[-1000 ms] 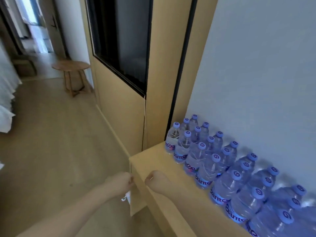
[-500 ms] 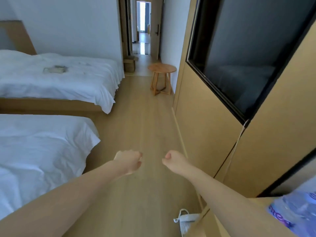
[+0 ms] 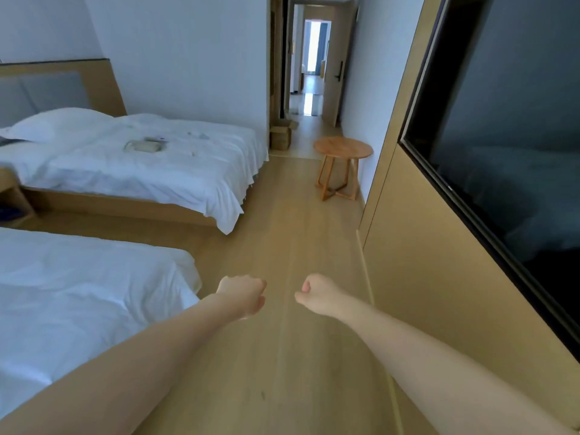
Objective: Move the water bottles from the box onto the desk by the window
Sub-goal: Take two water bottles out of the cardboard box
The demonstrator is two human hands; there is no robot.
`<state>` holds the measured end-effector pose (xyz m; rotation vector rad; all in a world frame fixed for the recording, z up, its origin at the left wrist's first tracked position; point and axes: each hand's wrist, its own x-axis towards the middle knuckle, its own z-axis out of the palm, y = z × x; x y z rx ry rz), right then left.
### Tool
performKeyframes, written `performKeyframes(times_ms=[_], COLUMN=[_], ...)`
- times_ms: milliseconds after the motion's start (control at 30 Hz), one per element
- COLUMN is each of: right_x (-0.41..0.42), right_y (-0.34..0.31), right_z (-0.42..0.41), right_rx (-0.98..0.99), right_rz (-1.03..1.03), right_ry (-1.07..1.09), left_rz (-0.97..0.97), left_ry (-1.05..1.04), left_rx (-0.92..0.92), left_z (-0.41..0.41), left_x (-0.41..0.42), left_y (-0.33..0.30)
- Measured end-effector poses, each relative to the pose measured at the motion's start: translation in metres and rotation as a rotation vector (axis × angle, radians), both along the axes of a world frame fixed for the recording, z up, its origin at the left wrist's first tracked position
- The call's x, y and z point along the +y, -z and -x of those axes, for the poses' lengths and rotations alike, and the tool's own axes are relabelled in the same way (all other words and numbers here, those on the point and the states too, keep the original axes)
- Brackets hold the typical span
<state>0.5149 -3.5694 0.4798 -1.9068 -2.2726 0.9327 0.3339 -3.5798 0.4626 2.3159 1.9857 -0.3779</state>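
Wood floor [image 3: 292, 221] runs open between bed edge [image 3: 175, 265] and wall panel [image 3: 439, 277]; both hands' fingers curled, empty.

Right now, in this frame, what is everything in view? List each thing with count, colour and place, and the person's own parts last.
beds: two, white bedding, left side, one near and one farther.
headboard: one, tan with grey panel, behind the far bed.
flat item: one, pale, on the far bed; too blurred to identify.
round side table: one, wooden, against the right wall.
cardboard box: one, brown, open, on the floor past the far bed.
dark panel: one, black, set in the tan wall on the right.
doorway: one, far end of the passage.
left hand: fingers curled, holding nothing.
right hand: fingers curled, holding nothing.
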Motion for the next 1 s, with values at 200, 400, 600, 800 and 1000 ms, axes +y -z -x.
performKeyframes(times_ms=[200,400,600,800,1000], right_x=[0.140,0.298,0.434,0.572,0.737], right_y=[0.016,0.011,0.002,0.012,0.016], right_z=[0.056,0.107,0.137,0.137,0.130], right_rx=[-0.060,-0.135,-0.180,-0.268,-0.284], right_rz=[-0.001,-0.050,-0.088,-0.237,-0.389], right_ry=[-0.046,-0.035,-0.063,-0.195,-0.305], left_rz=[0.000,-0.025,-0.043,-0.063,-0.119], left_ry=[-0.028,0.002,0.086,0.166,0.184], left_rx=[-0.015,-0.013,-0.043,-0.049,-0.030], left_z=[0.052,0.115,0.138,0.141,0.143], left_x=[0.138,0.301,0.447,0.582,0.743], left_y=[0.020,0.013,-0.009,-0.004,0.000])
